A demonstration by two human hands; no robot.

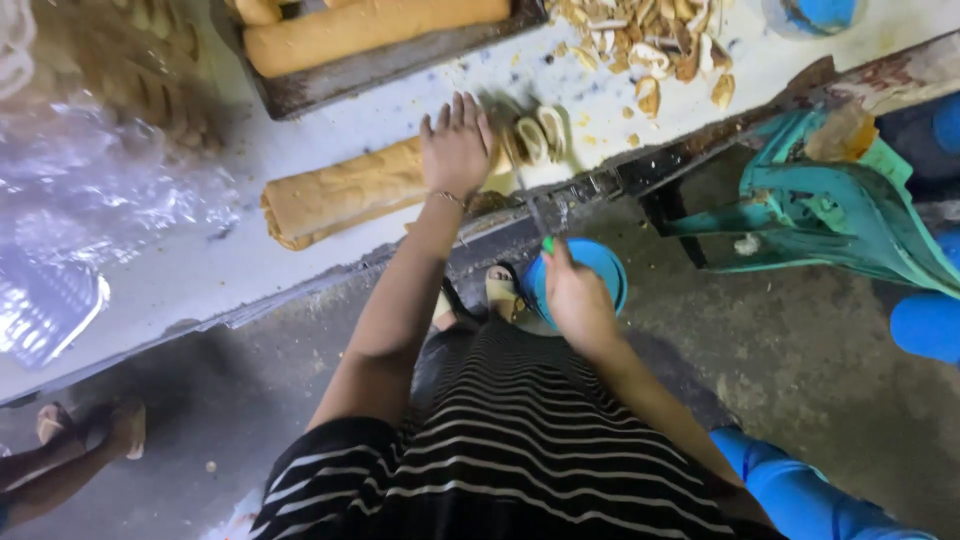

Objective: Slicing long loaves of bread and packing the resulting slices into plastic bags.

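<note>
Left hand [457,148]: pressed flat, fingers spread, on the cut end of the long pastry roll [345,190], steadying it on the white worktable [200,280] near the front edge. Right hand [577,300]: closed on a green-handled knife [537,215], blade up toward the roll's end, blurred. Roll's long axis: left to right, slightly rising rightward; cut end rightward, beside sliced rounds [540,135]. Further rolls in dark tray [400,60] behind.

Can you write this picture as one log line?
left hand: pressing roll cake | right hand: holding knife | slices: at roll's end
</note>
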